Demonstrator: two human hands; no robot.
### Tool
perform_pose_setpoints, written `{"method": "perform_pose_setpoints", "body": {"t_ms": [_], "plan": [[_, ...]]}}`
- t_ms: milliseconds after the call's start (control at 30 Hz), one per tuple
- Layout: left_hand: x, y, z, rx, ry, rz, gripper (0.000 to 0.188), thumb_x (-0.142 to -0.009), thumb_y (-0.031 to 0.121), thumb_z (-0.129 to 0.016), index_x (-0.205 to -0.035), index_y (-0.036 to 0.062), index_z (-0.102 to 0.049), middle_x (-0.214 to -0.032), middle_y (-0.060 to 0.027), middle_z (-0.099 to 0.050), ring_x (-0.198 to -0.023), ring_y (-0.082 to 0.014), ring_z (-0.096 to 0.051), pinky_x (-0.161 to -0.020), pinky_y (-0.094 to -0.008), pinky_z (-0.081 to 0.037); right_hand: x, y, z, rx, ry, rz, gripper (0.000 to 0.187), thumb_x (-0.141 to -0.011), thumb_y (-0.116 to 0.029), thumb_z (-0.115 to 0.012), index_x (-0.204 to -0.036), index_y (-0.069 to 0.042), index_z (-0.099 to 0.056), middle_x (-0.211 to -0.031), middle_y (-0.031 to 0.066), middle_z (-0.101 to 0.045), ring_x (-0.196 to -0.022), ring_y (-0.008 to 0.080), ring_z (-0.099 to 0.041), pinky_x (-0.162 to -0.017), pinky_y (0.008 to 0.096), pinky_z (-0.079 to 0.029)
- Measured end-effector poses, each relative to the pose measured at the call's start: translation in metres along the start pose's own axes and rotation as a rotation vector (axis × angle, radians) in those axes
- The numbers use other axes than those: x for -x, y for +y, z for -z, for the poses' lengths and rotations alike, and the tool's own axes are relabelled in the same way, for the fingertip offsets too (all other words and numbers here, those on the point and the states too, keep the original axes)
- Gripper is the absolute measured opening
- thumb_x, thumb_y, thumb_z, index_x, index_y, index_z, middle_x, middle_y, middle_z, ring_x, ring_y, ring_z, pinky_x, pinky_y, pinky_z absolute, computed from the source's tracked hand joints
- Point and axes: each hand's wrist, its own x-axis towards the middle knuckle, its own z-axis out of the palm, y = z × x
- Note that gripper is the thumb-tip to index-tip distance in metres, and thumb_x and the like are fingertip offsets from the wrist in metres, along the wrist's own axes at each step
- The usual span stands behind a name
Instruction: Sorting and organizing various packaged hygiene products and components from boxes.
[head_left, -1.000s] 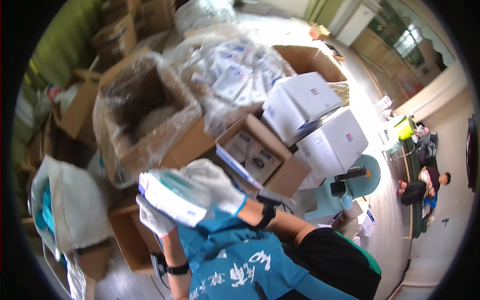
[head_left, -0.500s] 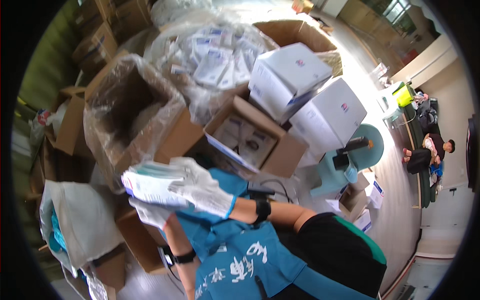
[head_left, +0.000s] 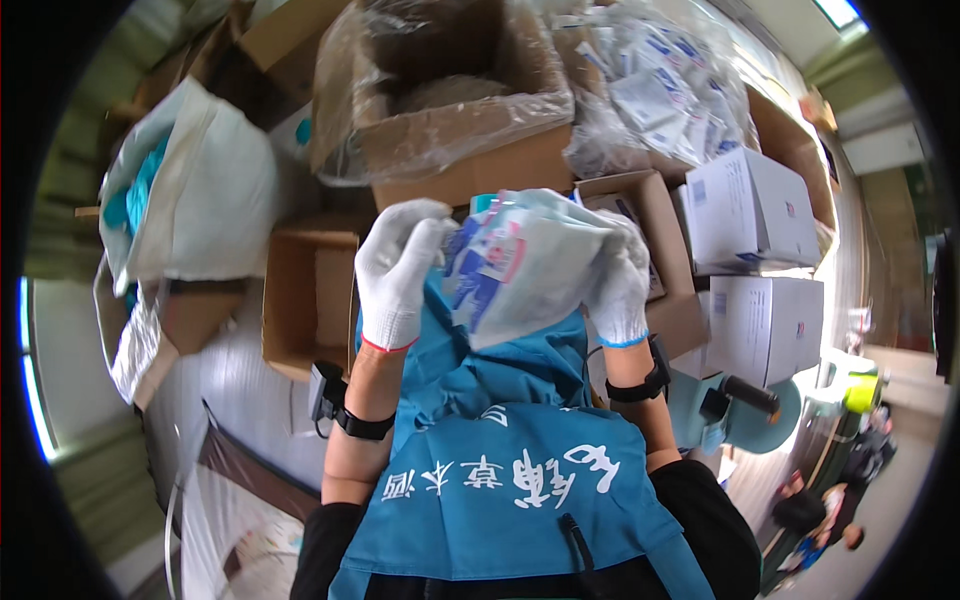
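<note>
A bundle of flat white plastic packets (head_left: pixel 545 265) with blue and pink print is held in front of my apron, blurred by motion. My right hand (head_left: pixel 618 265), in a white knit glove with a blue cuff, is wrapped round the bundle's right side. At its left edge is my left hand (head_left: pixel 398 270), gloved in white with a red cuff. The left fingers are curled and pinched together against the packets' printed edge. Part of the right fingers is hidden by the bundle. Just beyond it stands an open carton (head_left: pixel 640 190) with packets inside.
A plastic-lined carton (head_left: pixel 470 145) stands ahead, beside a heap of similar packets (head_left: pixel 660 95) in clear plastic. Two white boxes (head_left: pixel 752 215) are stacked at right, near a pale green stool (head_left: pixel 775 415). At left are an open brown carton (head_left: pixel 290 300) and a white sack (head_left: pixel 225 200). A person sits far right.
My view has turned, so the cartons ahead appear shifted and rotated. Both hands were together round the packet stack; now they are apart at its two sides, and the bundle is tilted.
</note>
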Motion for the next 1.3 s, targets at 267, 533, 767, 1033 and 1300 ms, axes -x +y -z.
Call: {"method": "perform_pose_setpoints", "body": {"t_ms": [267, 533, 767, 1033, 1300], "plan": [[0.026, 0.035, -0.004, -0.161, -0.139, -0.037, 0.026, -0.083, 0.008, -0.072, -0.107, 0.0003, -0.064, -0.095, -0.0056, -0.066, -0.087, -0.0095, -0.063, -0.079, -0.0242, -0.051, 0.003, 0.005, 0.012, -0.037, -0.328, -0.022, 0.042, -0.097, -0.036, -0.055, -0.122, -0.001, -0.051, -0.118, 0.0137, -0.059, -0.106, 0.0251, -0.062, -0.092, 0.0393, -0.053], [0.041, 0.042, 0.001, -0.278, -0.163, -0.210, 0.013, -0.081, 0.009, -0.074, -0.092, 0.0016, -0.073, -0.095, -0.0085, -0.064, -0.081, -0.0136, -0.064, -0.074, -0.0259, -0.052, -0.002, 0.008, 0.019, 0.257, -0.273, 0.142, 0.057, -0.094, -0.053, -0.055, -0.106, 0.002, -0.062, -0.102, 0.0144, -0.066, -0.090, 0.0218, -0.065, -0.082, 0.0341, -0.053], [0.038, 0.024, 0.009, -0.268, -0.094, 0.030, 0.020, -0.092, 0.016, -0.058, -0.092, -0.0030, -0.064, -0.078, 0.0000, -0.059, -0.076, -0.0063, -0.054, -0.069, -0.0224, -0.046, 0.001, -0.004, 0.007, 0.267, -0.345, 0.092, 0.055, -0.089, -0.051, -0.062, -0.100, 0.002, -0.064, -0.099, 0.0150, -0.066, -0.091, 0.0219, -0.064, -0.082, 0.0331, -0.052], [0.020, 0.036, 0.056, -0.024, 0.314, -0.235, 0.021, -0.100, 0.015, -0.051, -0.105, -0.0027, -0.062, -0.088, -0.0039, -0.059, -0.074, -0.0068, -0.051, -0.065, -0.0200, -0.042, 0.000, 0.004, 0.033, 0.200, -0.253, 0.123, 0.053, -0.090, -0.047, -0.063, -0.109, 0.003, -0.061, -0.109, 0.0181, -0.064, -0.101, 0.0274, -0.064, -0.091, 0.0393, -0.052], [0.043, 0.077, 0.073, 0.005, 0.007, -0.128, 0.023, -0.096, 0.015, -0.052, -0.103, -0.0048, -0.063, -0.086, -0.0097, -0.065, -0.067, -0.0108, -0.060, -0.058, -0.0223, -0.046, -0.004, 0.001, 0.036, 0.195, -0.321, 0.130, 0.050, -0.093, -0.044, -0.060, -0.115, 0.002, -0.059, -0.113, 0.0175, -0.064, -0.101, 0.0262, -0.065, -0.089, 0.0372, -0.053]]}}
